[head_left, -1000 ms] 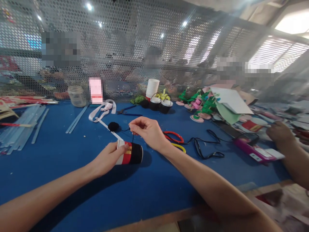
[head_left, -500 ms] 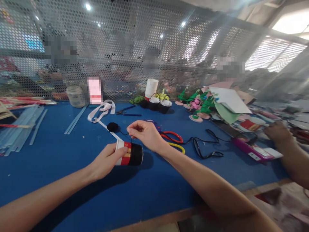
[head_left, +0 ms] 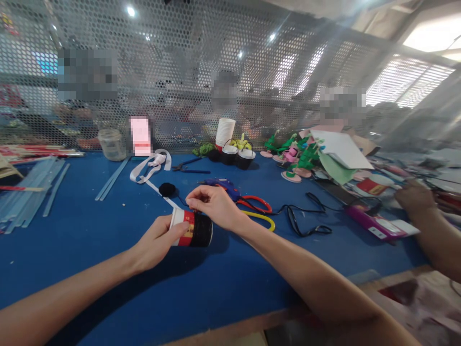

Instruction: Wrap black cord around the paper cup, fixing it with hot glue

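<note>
Your right hand point(head_left: 214, 206) has dropped nearer the paper cup point(head_left: 190, 233) since a second ago, uncovering a blue glue gun point(head_left: 227, 186) behind it. From the left, your left hand point(head_left: 156, 238) grasps the cup, thumb along its red label, the other fingers mostly hidden beyond. Past that hand, on the blue table point(head_left: 108, 216), sits a ball of black yarn point(head_left: 167, 190), probably soft and apt to roll when tugged. Next is the cup, on its side in your grip over the table, white rim leftward, its band of wound yarn point(head_left: 203, 231) rightward; whether it touches the tabletop is unclear. It should weigh next to nothing, and its thin wall would likely dent under a hard squeeze, so hold it lightly by the label and white end, keeping off the yarn, which may slip on smooth paper. Farther right, your right hand's thumb and forefinger are pinched on the black strand point(head_left: 182, 198) at the cup's upper edge; hold that limp line close to the wall, with gentle, even tension.
</note>
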Motion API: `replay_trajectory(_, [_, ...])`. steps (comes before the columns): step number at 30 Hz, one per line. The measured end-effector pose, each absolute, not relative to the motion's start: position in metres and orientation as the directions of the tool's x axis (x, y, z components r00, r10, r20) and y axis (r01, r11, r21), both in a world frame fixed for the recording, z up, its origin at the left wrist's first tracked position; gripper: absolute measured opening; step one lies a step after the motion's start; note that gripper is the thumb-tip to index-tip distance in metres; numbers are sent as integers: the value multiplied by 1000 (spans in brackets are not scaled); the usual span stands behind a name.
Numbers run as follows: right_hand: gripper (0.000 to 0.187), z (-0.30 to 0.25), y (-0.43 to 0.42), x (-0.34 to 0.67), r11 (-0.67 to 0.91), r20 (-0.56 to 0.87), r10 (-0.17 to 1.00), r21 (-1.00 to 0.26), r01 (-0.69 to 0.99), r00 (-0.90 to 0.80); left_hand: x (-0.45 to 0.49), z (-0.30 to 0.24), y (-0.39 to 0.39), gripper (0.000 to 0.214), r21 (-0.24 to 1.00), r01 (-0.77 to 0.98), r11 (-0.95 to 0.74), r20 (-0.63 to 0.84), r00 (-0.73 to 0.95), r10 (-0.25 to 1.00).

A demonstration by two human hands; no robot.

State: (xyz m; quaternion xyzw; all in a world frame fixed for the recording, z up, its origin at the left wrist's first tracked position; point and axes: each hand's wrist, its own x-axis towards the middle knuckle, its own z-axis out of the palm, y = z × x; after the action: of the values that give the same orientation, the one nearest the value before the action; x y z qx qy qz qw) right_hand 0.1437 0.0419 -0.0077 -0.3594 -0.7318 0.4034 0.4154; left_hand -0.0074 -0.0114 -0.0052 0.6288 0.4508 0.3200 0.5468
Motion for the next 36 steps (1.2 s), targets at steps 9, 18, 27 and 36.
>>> replay_trajectory(9, [6,-6,41,145,444,320,851,-863,243,-417,-9,-8,-11,27,958,273,-90,-32,413,910])
replay_trajectory(18, [5,-1,36,144,447,323,842,-866,224,-433,-13,-11,-10,28,860,381,-339,117,500,858])
replay_trajectory(27, [8,-8,47,144,433,228,837,-832,347,-497,-13,-4,-13,24,732,332,-595,271,660,701])
replay_trajectory(36, [45,-3,101,100,512,228,835,-652,559,-500,-14,-5,-14,24,706,288,-647,299,707,641])
